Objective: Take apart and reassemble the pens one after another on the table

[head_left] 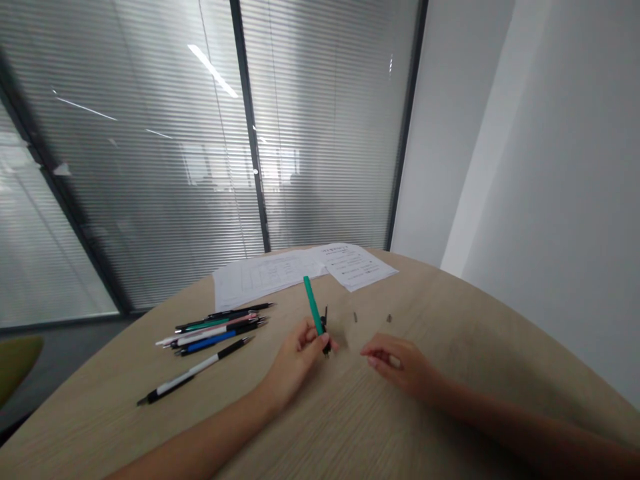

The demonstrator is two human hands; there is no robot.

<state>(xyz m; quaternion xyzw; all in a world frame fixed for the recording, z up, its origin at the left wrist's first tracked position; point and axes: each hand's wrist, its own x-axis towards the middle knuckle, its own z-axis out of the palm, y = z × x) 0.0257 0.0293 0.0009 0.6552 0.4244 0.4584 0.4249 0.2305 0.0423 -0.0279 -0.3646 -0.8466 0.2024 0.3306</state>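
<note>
Left-hand fingers [317, 338] pinched on a green pen barrel [313, 305] and a small black pen part [325, 331], both held upright in easy view; right-hand fingers [379, 353] loosely curled, empty, near two tiny parts [355, 317] on the desk [465, 353]. Spare pens [210, 340] grouped at left, printed papers [300, 267] at upper centre, both away from the hands.

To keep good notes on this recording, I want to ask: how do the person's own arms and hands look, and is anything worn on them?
The left hand and right hand are bare, without gloves. The left forearm and right forearm show no sleeve, and no watch, bracelet or ring can be seen.
</note>
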